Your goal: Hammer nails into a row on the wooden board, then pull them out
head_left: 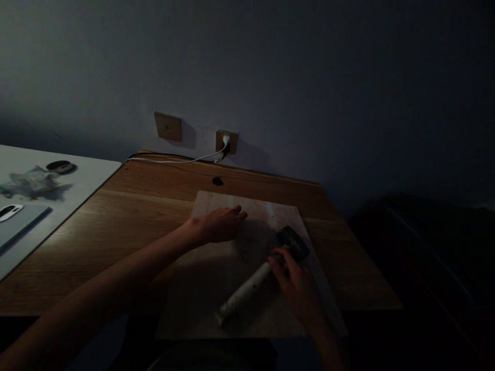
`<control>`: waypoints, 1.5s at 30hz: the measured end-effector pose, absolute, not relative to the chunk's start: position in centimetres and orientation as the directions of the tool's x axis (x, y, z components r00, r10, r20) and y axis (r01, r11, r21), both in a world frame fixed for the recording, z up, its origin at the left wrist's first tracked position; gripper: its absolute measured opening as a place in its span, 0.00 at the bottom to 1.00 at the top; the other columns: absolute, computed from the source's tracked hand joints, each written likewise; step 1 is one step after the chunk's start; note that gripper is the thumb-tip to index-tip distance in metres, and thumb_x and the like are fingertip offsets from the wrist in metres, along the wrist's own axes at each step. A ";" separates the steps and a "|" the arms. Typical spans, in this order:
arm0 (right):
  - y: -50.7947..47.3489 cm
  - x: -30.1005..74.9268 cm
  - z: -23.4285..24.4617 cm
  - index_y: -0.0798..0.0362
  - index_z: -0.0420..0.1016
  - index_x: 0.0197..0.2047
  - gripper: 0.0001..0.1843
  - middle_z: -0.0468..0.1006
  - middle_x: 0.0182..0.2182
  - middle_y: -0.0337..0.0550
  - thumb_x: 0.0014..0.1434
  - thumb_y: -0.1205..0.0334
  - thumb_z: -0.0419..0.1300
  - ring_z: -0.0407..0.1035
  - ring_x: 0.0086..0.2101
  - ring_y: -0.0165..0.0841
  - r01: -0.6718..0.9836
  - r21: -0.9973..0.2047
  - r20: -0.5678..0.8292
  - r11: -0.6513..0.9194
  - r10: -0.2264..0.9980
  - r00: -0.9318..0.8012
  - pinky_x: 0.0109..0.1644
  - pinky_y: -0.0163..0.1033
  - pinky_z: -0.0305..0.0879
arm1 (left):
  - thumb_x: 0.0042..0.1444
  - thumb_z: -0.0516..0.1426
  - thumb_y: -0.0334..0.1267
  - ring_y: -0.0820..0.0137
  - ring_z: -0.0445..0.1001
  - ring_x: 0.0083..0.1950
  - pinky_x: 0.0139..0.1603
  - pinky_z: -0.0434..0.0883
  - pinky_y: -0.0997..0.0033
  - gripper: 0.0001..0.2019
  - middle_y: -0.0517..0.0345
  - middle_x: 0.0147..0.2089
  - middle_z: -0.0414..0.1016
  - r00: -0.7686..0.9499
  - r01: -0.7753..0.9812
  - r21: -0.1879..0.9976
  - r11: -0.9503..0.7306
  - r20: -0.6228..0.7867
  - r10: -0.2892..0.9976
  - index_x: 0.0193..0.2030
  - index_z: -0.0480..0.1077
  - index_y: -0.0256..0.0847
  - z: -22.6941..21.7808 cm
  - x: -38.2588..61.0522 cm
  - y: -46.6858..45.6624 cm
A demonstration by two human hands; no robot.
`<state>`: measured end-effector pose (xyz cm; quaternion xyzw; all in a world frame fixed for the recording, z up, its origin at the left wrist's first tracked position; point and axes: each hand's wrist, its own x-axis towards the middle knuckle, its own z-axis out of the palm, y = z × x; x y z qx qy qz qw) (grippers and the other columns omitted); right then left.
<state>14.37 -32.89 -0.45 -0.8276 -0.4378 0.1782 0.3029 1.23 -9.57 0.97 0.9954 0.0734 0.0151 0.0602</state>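
Observation:
A pale rectangular board (pixel 201 288) lies on the wooden desk, its near edge toward my body. My right hand (pixel 296 283) has its thumb and fingers around the light handle of a mallet (pixel 242 296), close to the dark block-shaped head. The mallet rests slantwise over the board, handle end toward me. Above the board's left part is my left hand (pixel 220 224), its fingers curled together; whatever they may hold is hidden. Between the hands, a few thin small dark pieces (pixel 243 255) lie on the board, too dim to name.
The wooden desk (pixel 127 216) has a round cable hole (pixel 217 181). A wall socket (pixel 227 141) holds a plug with a white cable running left. On the white table (pixel 88 175) are crumpled clear plastic (pixel 34 180), a dark roll (pixel 61 166) and a grey flat case (pixel 21 221).

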 end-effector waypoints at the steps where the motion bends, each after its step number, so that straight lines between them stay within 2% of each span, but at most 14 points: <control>1: -32.9 14.3 -0.6 0.46 0.78 0.46 0.26 0.81 0.32 0.41 0.65 0.35 0.52 0.76 0.33 0.39 0.602 -0.677 -0.015 -0.423 0.826 0.563 0.38 0.40 0.67 | 0.60 0.54 0.29 0.62 0.77 0.41 0.37 0.73 0.66 0.12 0.40 0.50 0.71 0.987 0.158 0.113 -0.981 0.000 0.159 0.50 0.67 0.33 1.1 1.1 -9.3; 4: -33.1 14.3 -1.2 0.48 0.76 0.39 0.23 0.80 0.32 0.41 0.63 0.37 0.55 0.74 0.34 0.38 0.538 -0.751 0.029 -0.381 0.796 0.604 0.40 0.39 0.66 | 0.60 0.53 0.29 0.62 0.77 0.38 0.35 0.73 0.64 0.14 0.38 0.52 0.70 0.974 0.227 0.088 -0.970 -0.028 0.226 0.53 0.66 0.32 1.8 0.5 -8.6; 8: -33.5 14.9 -1.7 0.49 0.74 0.39 0.19 0.78 0.31 0.41 0.58 0.41 0.61 0.73 0.34 0.38 0.386 -0.861 0.032 -0.333 0.720 0.693 0.39 0.40 0.67 | 0.58 0.56 0.30 0.61 0.78 0.39 0.37 0.73 0.64 0.17 0.39 0.53 0.71 0.949 0.314 0.094 -0.945 -0.066 0.309 0.54 0.65 0.33 2.2 0.1 -7.7; 13: -33.4 15.6 -0.9 0.49 0.73 0.47 0.24 0.80 0.27 0.39 0.53 0.43 0.63 0.74 0.31 0.40 0.149 -0.944 -0.062 -0.294 0.603 0.796 0.41 0.43 0.67 | 0.55 0.57 0.30 0.63 0.76 0.41 0.39 0.71 0.69 0.13 0.47 0.47 0.73 0.961 0.273 0.206 -0.940 -0.101 0.257 0.48 0.67 0.36 2.5 0.2 -7.0; 17: -33.2 15.5 -0.8 0.48 0.73 0.52 0.27 0.83 0.34 0.42 0.54 0.42 0.64 0.76 0.34 0.41 0.071 -0.963 -0.086 -0.262 0.542 0.836 0.43 0.45 0.67 | 0.55 0.57 0.30 0.67 0.74 0.39 0.37 0.70 0.71 0.10 0.50 0.46 0.72 0.980 0.194 0.271 -0.943 -0.094 0.174 0.44 0.69 0.38 2.6 0.0 -6.4; 21: -33.2 15.1 -0.9 0.47 0.72 0.56 0.29 0.83 0.40 0.45 0.55 0.41 0.64 0.78 0.36 0.41 -0.005 -0.978 -0.112 -0.209 0.501 0.858 0.43 0.45 0.69 | 0.55 0.56 0.27 0.68 0.73 0.38 0.38 0.70 0.72 0.09 0.52 0.42 0.72 0.978 0.206 0.247 -0.947 -0.037 0.203 0.43 0.70 0.38 1.8 -0.1 -5.5; 25: -33.4 14.3 -0.2 0.46 0.71 0.59 0.30 0.81 0.49 0.48 0.58 0.40 0.61 0.77 0.42 0.43 -0.015 -0.979 -0.118 -0.202 0.507 0.854 0.44 0.45 0.69 | 0.57 0.55 0.28 0.67 0.74 0.37 0.38 0.70 0.71 0.07 0.50 0.41 0.73 0.974 0.223 0.201 -0.954 -0.015 0.225 0.42 0.71 0.36 1.3 0.0 -5.3; 30: -33.7 14.0 0.5 0.47 0.72 0.59 0.28 0.79 0.51 0.48 0.60 0.41 0.59 0.74 0.46 0.43 0.060 -0.968 -0.080 -0.243 0.527 0.846 0.49 0.46 0.68 | 0.58 0.56 0.28 0.67 0.75 0.38 0.38 0.69 0.72 0.04 0.50 0.39 0.75 0.975 0.222 0.169 -0.960 -0.018 0.223 0.38 0.72 0.36 2.0 0.0 -5.6; 36: -34.0 13.4 1.4 0.43 0.67 0.63 0.31 0.78 0.53 0.45 0.61 0.41 0.59 0.73 0.49 0.42 0.032 -0.972 -0.094 -0.233 0.507 0.857 0.51 0.45 0.67 | 0.56 0.57 0.30 0.67 0.75 0.36 0.34 0.67 0.72 0.04 0.52 0.38 0.76 0.977 0.199 0.237 -0.951 0.022 0.210 0.39 0.72 0.37 1.9 1.4 -5.5; 38: -33.9 13.3 1.4 0.42 0.66 0.64 0.32 0.78 0.53 0.45 0.60 0.41 0.61 0.74 0.47 0.41 -0.015 -0.981 -0.107 -0.191 0.483 0.869 0.50 0.44 0.68 | 0.57 0.57 0.30 0.68 0.74 0.36 0.34 0.67 0.72 0.04 0.52 0.38 0.76 0.981 0.171 0.273 -0.947 0.044 0.190 0.39 0.72 0.37 1.6 2.3 -5.8; 42: -33.5 14.5 -0.2 0.44 0.64 0.64 0.38 0.81 0.46 0.43 0.53 0.45 0.67 0.76 0.38 0.38 -0.107 -0.988 -0.146 -0.116 0.415 0.898 0.45 0.43 0.71 | 0.58 0.56 0.29 0.69 0.73 0.36 0.37 0.69 0.72 0.04 0.52 0.40 0.75 0.981 0.137 0.343 -0.929 0.086 0.177 0.39 0.72 0.36 0.7 3.7 -7.5; 45: -33.4 15.8 -1.8 0.43 0.63 0.65 0.42 0.81 0.43 0.41 0.49 0.46 0.71 0.76 0.34 0.36 -0.115 -0.990 -0.139 -0.084 0.391 0.910 0.42 0.42 0.71 | 0.58 0.57 0.31 0.67 0.73 0.41 0.43 0.70 0.70 0.05 0.50 0.44 0.74 0.978 0.054 0.391 -0.919 0.164 0.127 0.41 0.71 0.36 -0.3 4.3 -9.4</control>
